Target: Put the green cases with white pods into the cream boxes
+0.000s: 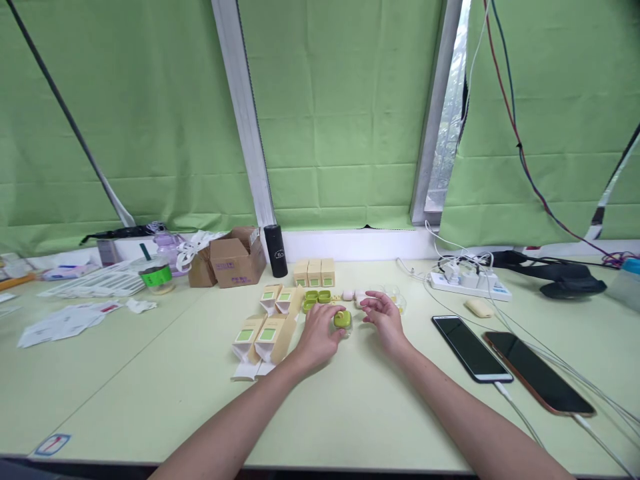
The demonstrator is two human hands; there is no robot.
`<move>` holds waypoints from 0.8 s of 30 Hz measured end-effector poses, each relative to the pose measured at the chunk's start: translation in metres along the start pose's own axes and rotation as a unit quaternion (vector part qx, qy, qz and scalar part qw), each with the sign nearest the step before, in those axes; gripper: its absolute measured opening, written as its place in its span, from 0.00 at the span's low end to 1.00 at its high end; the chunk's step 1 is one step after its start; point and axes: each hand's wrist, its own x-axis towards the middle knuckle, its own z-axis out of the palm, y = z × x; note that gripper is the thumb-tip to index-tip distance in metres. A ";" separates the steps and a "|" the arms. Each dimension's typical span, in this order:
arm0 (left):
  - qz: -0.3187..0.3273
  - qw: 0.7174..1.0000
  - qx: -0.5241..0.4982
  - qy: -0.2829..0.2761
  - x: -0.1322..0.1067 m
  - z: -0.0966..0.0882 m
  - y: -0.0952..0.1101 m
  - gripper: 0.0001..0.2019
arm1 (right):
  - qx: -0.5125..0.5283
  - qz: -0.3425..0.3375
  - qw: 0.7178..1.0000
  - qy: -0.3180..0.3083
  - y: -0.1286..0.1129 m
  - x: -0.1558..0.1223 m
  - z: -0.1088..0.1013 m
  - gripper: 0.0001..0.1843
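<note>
My left hand (317, 333) rests on the pale table (165, 373), its fingers curled round a small green case (343, 319). My right hand (384, 315) hovers just right of that case, fingers loosely spread and holding nothing. Behind the hands lie two more small green cases (317, 297) and some pale pink and clear pieces (355, 295). Open cream cartons with green labels (265, 333) lie left of my left hand. Three shut cream boxes (314, 272) stand in a row behind.
Two phones (473, 348) lie on cables at the right, near a white power strip (470, 280). A black cylinder (276, 251), brown cardboard boxes (230, 259), a cup with a green band (156, 275) and papers (65, 321) are at the back left.
</note>
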 end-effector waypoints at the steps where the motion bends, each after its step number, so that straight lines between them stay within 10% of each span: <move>1: -0.005 1.000 0.021 -0.009 -0.001 0.000 0.001 0.22 | 0.000 -0.002 1.000 0.000 0.001 0.000 0.000 0.24; 15: 0.012 0.989 0.143 -0.036 -0.003 -0.005 0.009 0.23 | -0.028 -0.015 0.999 -0.008 0.001 0.000 -0.001 0.24; 24: 0.011 0.936 0.350 0.040 0.012 -0.056 0.025 0.14 | -0.036 -0.030 0.999 0.002 0.002 0.000 -0.003 0.23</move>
